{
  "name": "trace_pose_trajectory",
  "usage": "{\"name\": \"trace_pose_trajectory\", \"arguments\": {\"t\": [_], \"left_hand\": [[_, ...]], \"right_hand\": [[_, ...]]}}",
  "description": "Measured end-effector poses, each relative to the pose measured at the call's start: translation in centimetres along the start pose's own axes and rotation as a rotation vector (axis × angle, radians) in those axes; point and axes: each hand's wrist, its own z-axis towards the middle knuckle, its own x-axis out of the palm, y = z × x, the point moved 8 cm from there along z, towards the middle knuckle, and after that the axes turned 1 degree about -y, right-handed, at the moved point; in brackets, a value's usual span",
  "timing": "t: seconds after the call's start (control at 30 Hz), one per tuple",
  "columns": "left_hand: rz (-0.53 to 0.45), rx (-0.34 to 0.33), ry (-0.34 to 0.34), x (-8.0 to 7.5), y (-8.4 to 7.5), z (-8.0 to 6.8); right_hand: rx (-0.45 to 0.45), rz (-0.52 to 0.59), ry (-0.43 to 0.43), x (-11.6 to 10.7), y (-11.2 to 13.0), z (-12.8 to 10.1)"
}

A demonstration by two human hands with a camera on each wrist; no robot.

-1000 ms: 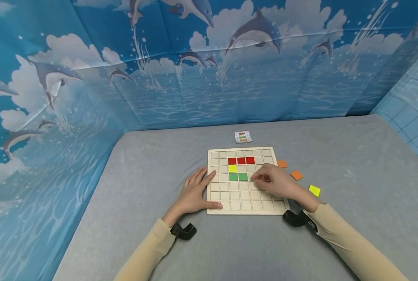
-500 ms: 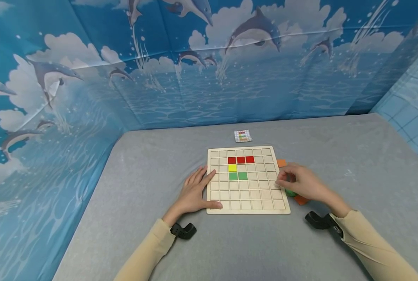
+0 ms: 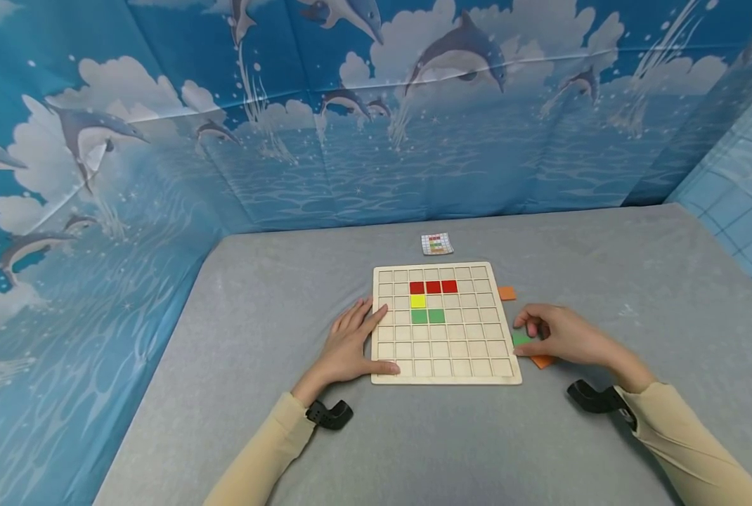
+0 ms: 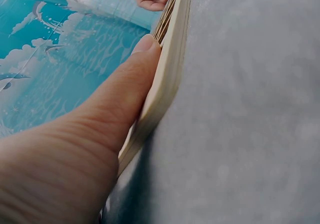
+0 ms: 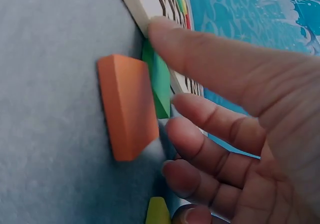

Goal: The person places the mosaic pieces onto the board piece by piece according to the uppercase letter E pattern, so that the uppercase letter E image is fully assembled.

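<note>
A bare right hand (image 3: 562, 336) arches over a flat green square tile (image 3: 520, 339), beside the pale wooden grid board (image 3: 458, 350) between three and four o'clock.
Its fingers bend loosely, thumb and index parted; whether they touch the tile I cannot tell. The left hand (image 3: 348, 346), thumb and index spread wide, rests on the board at nine o'clock, thumb tip at eight. A flat orange square tile (image 3: 543, 362) lies near the green one, between four and five o'clock. Compared with half a second ago, the right hand sits farther off the board, toward three o'clock; the left hand and the three red square tiles (image 3: 433, 287) remain in place.
</note>
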Motion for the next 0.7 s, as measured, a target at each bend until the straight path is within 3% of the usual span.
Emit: {"name": "trace_pose_trajectory", "arguments": {"t": [0.37,0.7], "left_hand": [[0.004,0.006,-0.006,0.04,-0.09,0.02],[0.006,0.001,-0.006,0.09,-0.08,-0.09]], "right_hand": [[-0.037,-0.03,-0.027,-0.33,-0.42,0.0],[-0.009,-0.076,-0.073,-0.71,-0.83,0.0]]}}
